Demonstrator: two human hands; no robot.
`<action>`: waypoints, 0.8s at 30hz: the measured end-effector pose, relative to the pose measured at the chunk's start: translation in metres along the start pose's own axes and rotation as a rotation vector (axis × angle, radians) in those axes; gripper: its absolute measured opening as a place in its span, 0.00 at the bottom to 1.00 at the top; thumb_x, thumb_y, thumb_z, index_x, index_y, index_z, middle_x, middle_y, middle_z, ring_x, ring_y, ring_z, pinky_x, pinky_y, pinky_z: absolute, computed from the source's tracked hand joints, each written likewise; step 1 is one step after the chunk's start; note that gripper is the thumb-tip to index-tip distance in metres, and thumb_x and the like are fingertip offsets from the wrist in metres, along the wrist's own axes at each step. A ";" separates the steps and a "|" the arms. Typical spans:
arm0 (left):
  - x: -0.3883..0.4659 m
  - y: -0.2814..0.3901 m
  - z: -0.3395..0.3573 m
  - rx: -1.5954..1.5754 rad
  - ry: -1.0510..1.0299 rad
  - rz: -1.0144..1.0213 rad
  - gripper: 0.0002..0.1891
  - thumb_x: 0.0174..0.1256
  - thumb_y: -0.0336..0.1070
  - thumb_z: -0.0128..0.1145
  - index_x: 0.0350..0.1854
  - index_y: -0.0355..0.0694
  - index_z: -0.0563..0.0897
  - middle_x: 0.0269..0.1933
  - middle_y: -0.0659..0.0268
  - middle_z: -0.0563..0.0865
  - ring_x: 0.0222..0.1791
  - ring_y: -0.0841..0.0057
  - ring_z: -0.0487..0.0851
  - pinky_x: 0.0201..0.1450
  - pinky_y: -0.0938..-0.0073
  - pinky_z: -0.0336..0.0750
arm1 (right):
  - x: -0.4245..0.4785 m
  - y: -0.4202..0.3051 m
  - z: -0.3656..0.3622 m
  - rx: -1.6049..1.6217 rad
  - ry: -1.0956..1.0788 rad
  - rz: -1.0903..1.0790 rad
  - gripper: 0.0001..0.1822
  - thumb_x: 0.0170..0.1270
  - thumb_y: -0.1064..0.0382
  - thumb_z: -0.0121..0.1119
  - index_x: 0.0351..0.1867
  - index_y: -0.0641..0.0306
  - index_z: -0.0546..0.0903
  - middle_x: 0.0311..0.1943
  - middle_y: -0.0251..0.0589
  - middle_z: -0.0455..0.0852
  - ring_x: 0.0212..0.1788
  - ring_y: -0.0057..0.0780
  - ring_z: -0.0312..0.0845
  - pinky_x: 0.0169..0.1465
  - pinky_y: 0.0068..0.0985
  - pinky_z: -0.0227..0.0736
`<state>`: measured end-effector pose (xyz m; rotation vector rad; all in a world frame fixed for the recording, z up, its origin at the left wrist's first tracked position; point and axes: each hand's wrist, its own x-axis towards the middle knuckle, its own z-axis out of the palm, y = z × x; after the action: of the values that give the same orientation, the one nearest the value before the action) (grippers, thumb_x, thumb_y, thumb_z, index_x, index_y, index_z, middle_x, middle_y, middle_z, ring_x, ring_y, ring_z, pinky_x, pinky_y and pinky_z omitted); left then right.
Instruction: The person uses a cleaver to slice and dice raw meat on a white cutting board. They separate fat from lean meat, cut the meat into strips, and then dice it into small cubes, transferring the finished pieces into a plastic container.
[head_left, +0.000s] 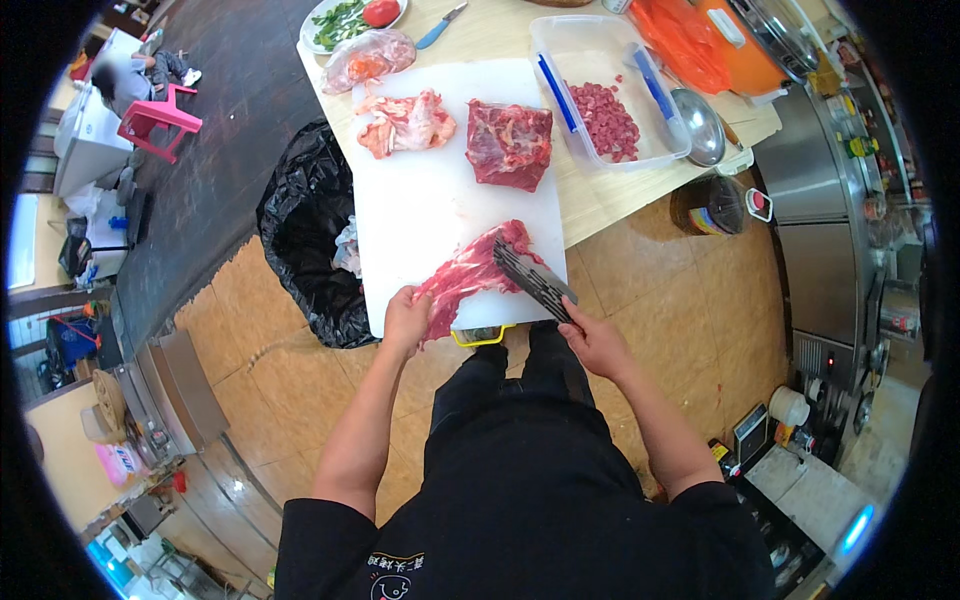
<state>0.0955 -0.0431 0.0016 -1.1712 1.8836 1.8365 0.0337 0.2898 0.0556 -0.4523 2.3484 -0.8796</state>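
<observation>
A long piece of raw red meat (476, 266) lies slantwise across the near end of a white cutting board (412, 217). My left hand (406, 319) grips its lower left end at the board's near edge. In my right hand (596, 341) is the handle of a dark-bladed kitchen knife (529, 277), whose blade rests over the right end of the meat. Farther up the board sit a thick block of red meat (510, 142) and a pale heap of fatty trimmings (409, 124). Diced meat (604, 120) fills part of a clear plastic box (600, 161) on the right.
Left of the board stands a bin lined with a black bag (300, 225). Beyond the board are a bagged item (371, 56), a blue-handled knife (435, 34) and a plate with greens and a tomato (307, 34). A metal bowl (699, 127) adjoins the box. A person (131, 82) sits far left.
</observation>
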 end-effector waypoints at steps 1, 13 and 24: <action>0.004 -0.008 -0.002 0.005 0.007 0.000 0.09 0.74 0.37 0.56 0.37 0.36 0.80 0.20 0.69 0.78 0.10 0.82 0.68 0.09 0.74 0.60 | 0.001 -0.007 -0.009 0.016 -0.018 0.016 0.29 0.73 0.48 0.56 0.72 0.55 0.70 0.39 0.58 0.87 0.40 0.53 0.85 0.42 0.43 0.78; -0.016 -0.005 -0.002 -0.085 -0.057 0.025 0.10 0.75 0.39 0.58 0.41 0.36 0.81 0.24 0.69 0.81 0.13 0.84 0.71 0.13 0.76 0.65 | 0.060 -0.054 0.052 -0.372 -0.004 -0.329 0.30 0.73 0.45 0.52 0.71 0.56 0.71 0.29 0.48 0.85 0.30 0.49 0.85 0.34 0.43 0.79; -0.013 -0.016 -0.033 -0.112 -0.073 -0.047 0.10 0.75 0.39 0.57 0.46 0.37 0.81 0.23 0.69 0.83 0.09 0.85 0.69 0.07 0.79 0.60 | 0.015 0.010 0.031 -0.399 0.080 -0.234 0.31 0.73 0.43 0.54 0.73 0.53 0.69 0.28 0.50 0.84 0.28 0.53 0.82 0.34 0.46 0.79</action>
<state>0.1259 -0.0672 0.0048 -1.1567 1.7195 1.9531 0.0406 0.2745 0.0237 -0.8833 2.5873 -0.5301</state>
